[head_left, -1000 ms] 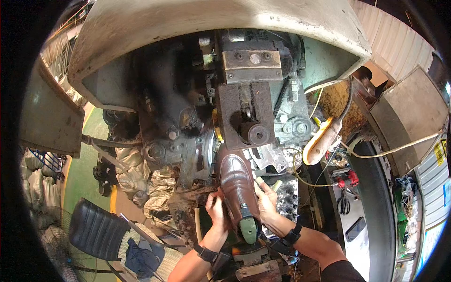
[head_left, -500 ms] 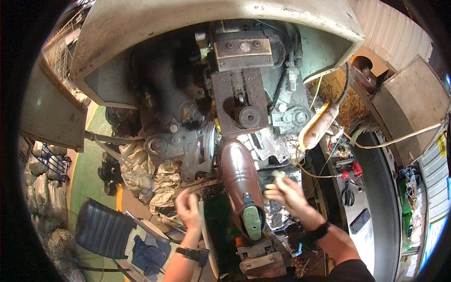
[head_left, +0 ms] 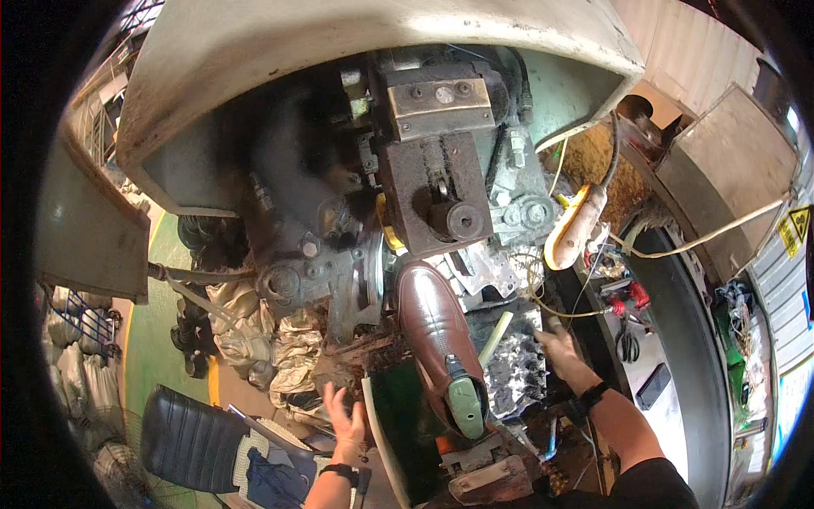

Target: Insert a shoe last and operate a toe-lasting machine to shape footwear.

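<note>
A brown leather shoe sits in the middle on a green last, its toe towards the machine head. To its left my left hand is open, fingers spread, holding nothing and apart from the shoe. My right hand is right of the shoe, at the edge of a silvery, smeared plate. A dark piece shows by its fingertips; blur hides whether it is gripped. Between shoe and right hand, a pale yellowish stick rests slanted on the plate.
A large pale machine hood arches overhead. A white and yellow hand lamp hangs at the right by its cable. Farther right are a bench with a phone and a black belt. A black chair stands lower left.
My right hand has moved right, away from the shoe, and let go of the pale stick, which now lies on the plate. My left hand has lowered and spread its fingers.
</note>
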Demonstrator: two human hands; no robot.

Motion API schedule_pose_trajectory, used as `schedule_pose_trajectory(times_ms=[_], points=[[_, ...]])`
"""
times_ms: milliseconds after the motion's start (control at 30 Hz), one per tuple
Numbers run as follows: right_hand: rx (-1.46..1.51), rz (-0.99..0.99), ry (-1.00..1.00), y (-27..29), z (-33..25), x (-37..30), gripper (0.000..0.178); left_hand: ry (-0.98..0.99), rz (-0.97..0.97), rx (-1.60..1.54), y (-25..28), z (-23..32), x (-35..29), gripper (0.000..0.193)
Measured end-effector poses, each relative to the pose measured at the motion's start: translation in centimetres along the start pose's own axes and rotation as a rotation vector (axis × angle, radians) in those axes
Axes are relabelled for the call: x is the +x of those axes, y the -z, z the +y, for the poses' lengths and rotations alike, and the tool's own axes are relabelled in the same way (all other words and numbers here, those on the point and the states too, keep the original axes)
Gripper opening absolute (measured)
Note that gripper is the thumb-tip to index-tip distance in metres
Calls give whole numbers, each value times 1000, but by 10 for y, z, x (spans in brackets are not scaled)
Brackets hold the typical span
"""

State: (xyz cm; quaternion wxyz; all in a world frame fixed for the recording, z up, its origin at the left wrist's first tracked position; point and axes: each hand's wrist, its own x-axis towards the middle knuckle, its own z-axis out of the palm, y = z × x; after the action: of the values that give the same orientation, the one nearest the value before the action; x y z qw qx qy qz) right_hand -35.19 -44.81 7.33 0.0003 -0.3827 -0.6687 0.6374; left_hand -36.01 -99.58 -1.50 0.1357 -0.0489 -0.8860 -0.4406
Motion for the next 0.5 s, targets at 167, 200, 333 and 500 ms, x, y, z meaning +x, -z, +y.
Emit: schedule_pose_trajectory(times_ms=[167,200,333,500], points=[[207,159,65,-21,5,4,93,132,302,2,50,10,-5,47],[60,112,34,-24,8,3,103,106,302,2,52,14,-5,46],[-252,-4,247,-15,10,1,108,108,267,-120,51,48,-3,47],[-123,37,217,8,-15,-15,84,81,212,-591,46,127,14,44]])
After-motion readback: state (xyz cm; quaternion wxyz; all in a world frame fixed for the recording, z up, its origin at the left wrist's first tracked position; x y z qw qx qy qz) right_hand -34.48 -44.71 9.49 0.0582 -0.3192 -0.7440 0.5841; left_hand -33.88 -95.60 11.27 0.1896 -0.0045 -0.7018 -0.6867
